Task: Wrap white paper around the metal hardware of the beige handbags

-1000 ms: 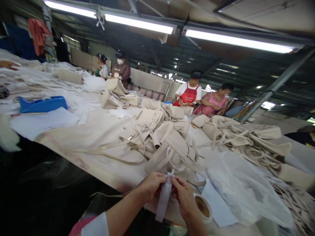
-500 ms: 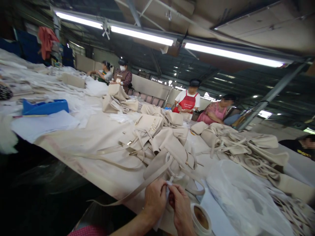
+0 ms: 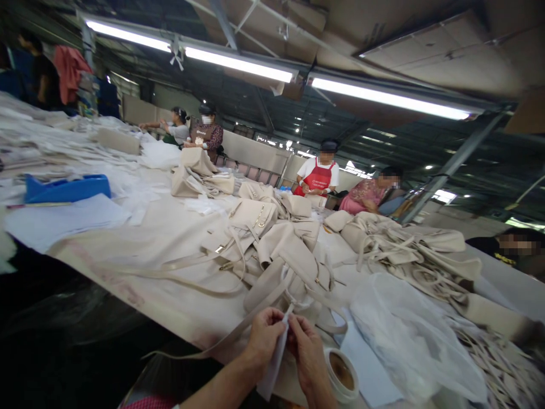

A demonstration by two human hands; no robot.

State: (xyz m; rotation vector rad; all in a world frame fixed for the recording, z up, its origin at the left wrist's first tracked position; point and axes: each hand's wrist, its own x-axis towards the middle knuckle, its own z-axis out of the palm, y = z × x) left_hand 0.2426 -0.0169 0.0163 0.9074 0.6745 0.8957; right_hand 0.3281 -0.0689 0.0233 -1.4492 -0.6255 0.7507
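Note:
A narrow white paper strip point(image 3: 275, 363) hangs from my fingers near the table's front edge. My left hand point(image 3: 266, 335) pinches its upper part, and my right hand point(image 3: 304, 338) has its fingertips closed on the strip's right side, close to the left fingertips. Just beyond both hands lies a beige bag point(image 3: 293, 255) with straps and gold-coloured hardware. One long beige strap point(image 3: 204, 355) runs past the left hand and over the table edge. Beside my right wrist stands a roll of tape point(image 3: 342, 372).
Beige bags and straps point(image 3: 404, 244) are piled at the right, behind a clear plastic bag point(image 3: 409, 335). A blue holder point(image 3: 68, 188) and white paper sheets point(image 3: 68, 218) lie at the left. Several people are around the table point(image 3: 140, 284).
The view has shifted slightly. The white strip now shows more fully between my hands, and my fingertips have moved a little apart. A person in dark clothes has appeared at the far left.

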